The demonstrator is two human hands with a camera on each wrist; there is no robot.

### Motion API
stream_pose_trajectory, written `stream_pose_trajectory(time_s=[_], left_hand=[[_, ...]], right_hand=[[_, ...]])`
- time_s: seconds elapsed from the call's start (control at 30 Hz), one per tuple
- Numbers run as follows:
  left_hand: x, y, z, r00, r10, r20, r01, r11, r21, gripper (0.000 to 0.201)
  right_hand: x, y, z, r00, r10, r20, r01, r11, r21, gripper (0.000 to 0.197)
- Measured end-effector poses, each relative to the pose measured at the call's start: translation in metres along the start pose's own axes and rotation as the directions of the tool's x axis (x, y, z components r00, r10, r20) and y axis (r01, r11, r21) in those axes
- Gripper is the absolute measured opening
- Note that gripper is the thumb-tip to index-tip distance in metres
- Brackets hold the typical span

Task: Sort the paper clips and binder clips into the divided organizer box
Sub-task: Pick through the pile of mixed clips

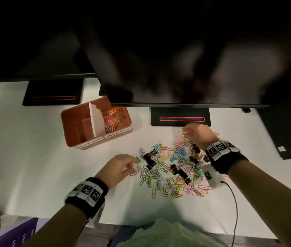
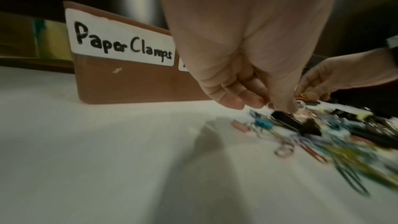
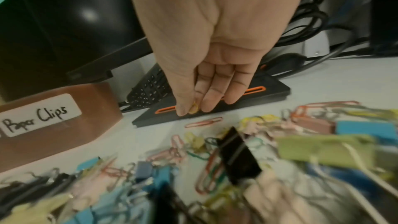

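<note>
We are seeing one organizer box (image 1: 80, 132) upper left, clip pile (image 1: 173, 168) mid-worktop. Left hand (image 1: 118, 168) is pinching a teal binder clip (image 1: 138, 159); right hand (image 1: 197, 135) is pinching a yellow paper clip (image 3: 193, 107).

We see a white desk (image 1: 34, 157) carrying a reddish-brown organizer box (image 1: 73, 138) with a white divider (image 1: 96, 122) and white labels (image 2: 120, 40) lettered in black. Our pile of clips (image 1: 173, 172) mixes pink, yellow, green, blue and orange paper clips with black binder clips (image 1: 149, 157), plus a pale yellow one (image 1: 163, 159) and a teal one (image 1: 138, 159). A yellow paper clip (image 3: 193, 107) sits at our right hand (image 3: 206, 67). Both wrists wear black bands (image 1: 87, 193) with black-and-white square marker patterns. The black monitor stands (image 1: 180, 116) show a red outlined slot. A purple box (image 1: 13, 236) sits low left, and pale green clothing (image 1: 168, 234) at the bottom edge
</note>
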State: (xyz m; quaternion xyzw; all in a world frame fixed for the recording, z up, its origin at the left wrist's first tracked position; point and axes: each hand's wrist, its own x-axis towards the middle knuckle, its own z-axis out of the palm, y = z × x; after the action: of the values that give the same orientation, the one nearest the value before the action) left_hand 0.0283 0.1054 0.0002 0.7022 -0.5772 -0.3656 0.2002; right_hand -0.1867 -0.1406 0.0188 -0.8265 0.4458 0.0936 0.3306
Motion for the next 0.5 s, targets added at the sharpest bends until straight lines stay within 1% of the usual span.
stream_pose_trajectory(time_s=[0.07, 0.1, 0.2, 0.27, 0.37, 0.5], left_hand=[[-0.009, -0.004, 0.014, 0.999, -0.017, 0.031, 0.016, 0.999, 0.032, 0.029], [-0.011, -0.006, 0.022, 0.999, -0.032, 0.026, 0.031, 0.998, 0.046, 0.032], [-0.012, -0.010, 0.039, 0.998, -0.055, -0.034, 0.057, 0.994, 0.091, 0.035], [-0.011, -0.010, 0.044, 0.995, -0.062, -0.075, 0.069, 0.992, 0.101, 0.030], [-0.006, -0.007, 0.043, 0.990, -0.071, -0.121, 0.080, 0.994, 0.075, 0.015], [0.001, -0.004, 0.043, 0.983, -0.104, -0.153, 0.114, 0.992, 0.058, 0.007]], right_hand=[[0.000, 0.007, 0.004, 1.000, 0.024, 0.011, -0.024, 1.000, -0.004, 0.030], [0.001, 0.009, 0.007, 0.999, 0.030, 0.023, -0.030, 1.000, -0.009, 0.031], [0.005, 0.010, 0.013, 0.997, 0.051, 0.053, -0.050, 0.999, -0.011, 0.033], [0.008, 0.010, 0.015, 0.996, 0.053, 0.065, -0.053, 0.999, -0.010, 0.028], [0.010, 0.007, 0.019, 0.997, 0.014, 0.072, -0.008, 0.997, -0.083, 0.015], [0.004, -0.001, 0.026, 0.997, -0.066, 0.043, 0.074, 0.970, -0.230, 0.012]])
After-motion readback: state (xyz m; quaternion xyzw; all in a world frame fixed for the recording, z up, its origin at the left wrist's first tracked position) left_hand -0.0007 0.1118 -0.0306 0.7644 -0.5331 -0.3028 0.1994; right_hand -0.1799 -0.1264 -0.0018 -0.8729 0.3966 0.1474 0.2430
